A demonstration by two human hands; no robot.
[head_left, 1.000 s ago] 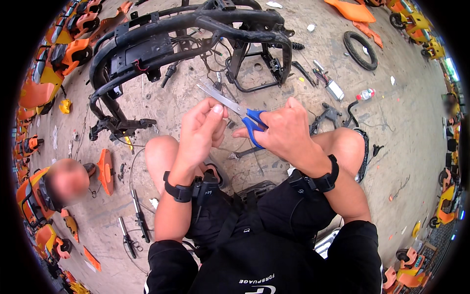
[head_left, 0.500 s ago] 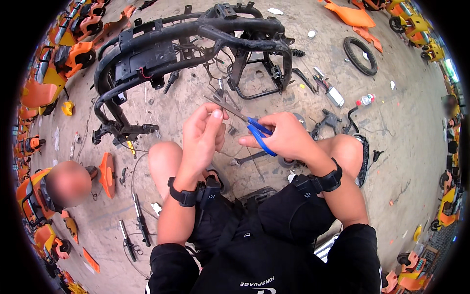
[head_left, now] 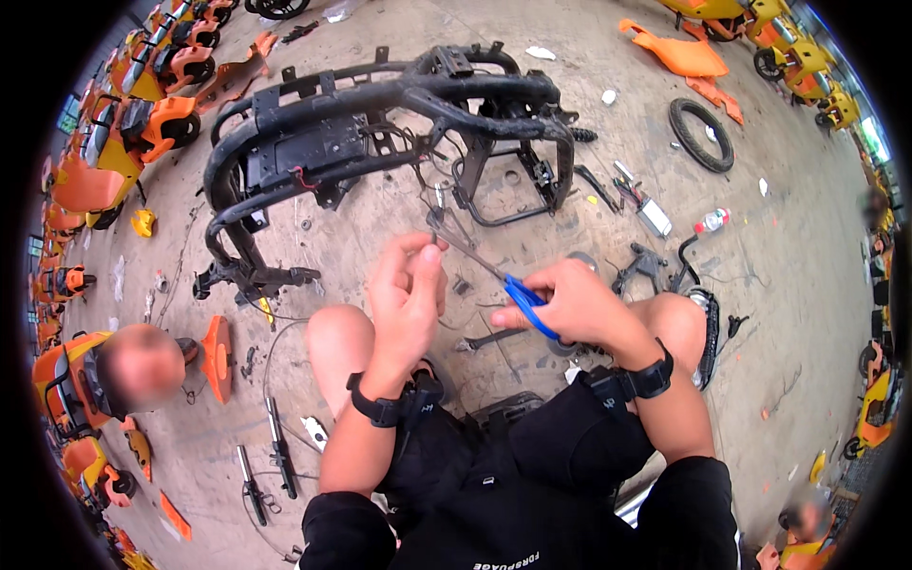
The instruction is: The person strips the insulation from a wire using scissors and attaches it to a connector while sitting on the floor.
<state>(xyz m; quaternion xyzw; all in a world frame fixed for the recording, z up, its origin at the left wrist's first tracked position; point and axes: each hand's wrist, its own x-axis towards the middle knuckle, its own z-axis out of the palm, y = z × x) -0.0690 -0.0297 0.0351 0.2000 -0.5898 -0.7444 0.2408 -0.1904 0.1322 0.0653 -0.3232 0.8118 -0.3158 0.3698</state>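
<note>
Blue-handled scissors [head_left: 532, 306] are in my right hand [head_left: 581, 306], with fingers closed round the handle loops. The blades [head_left: 472, 253] slant up and left, their tips by the fingertips of my left hand [head_left: 408, 290]. The two handle loops lie close together. On my left hand, thumb and forefinger are pinched at the blade tips; what they hold is too small to name. Beyond both hands a bare black scooter frame [head_left: 389, 100] lies on the floor, loose cables hanging from it.
A tyre [head_left: 701, 135], a bottle with a red label [head_left: 712, 221], a silver box [head_left: 654, 217] and orange panels [head_left: 674, 49] lie to the right. Two shock absorbers [head_left: 278, 446] rest at left. Rows of orange and yellow scooters [head_left: 90, 180] line both sides; another person sits far left.
The scissors' handles have come together. The whole view has tilted, so the frame and my hands sit lower in the picture. My left hand stays pinched near the blade tips.
</note>
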